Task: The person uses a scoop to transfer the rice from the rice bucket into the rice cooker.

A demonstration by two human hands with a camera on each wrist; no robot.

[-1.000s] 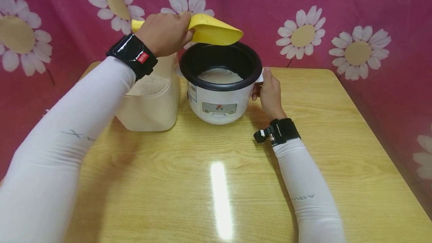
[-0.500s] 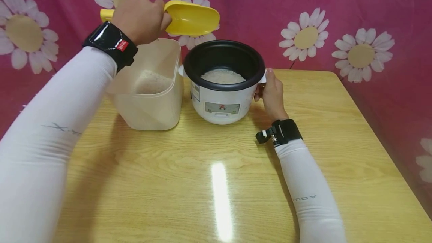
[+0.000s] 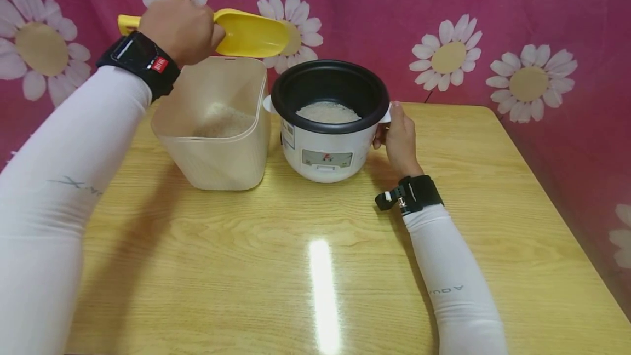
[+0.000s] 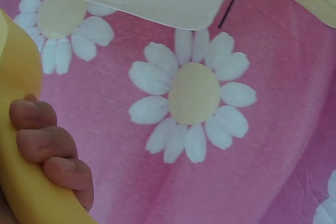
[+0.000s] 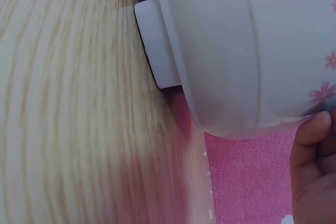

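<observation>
My left hand grips the handle of a yellow scoop, held above the back of a cream plastic bin. No rice shows in the scoop's bowl. Curled fingers wrap the yellow handle in the left wrist view. Rice lies inside the bin. To its right stands a white rice cooker without a lid, with rice in the bottom of its dark pot. My right hand holds the cooker's right side handle; in the right wrist view its fingers touch the white body.
Bin and cooker stand side by side near the back of a wooden table. Behind it hangs a pink cloth printed with white daisies. The table's right edge slants toward the front right.
My left hand has moved left with the scoop, from over the cooker to over the bin. The scoop's bowl has turned so that its inside faces me. My right hand stays on the cooker's handle.
</observation>
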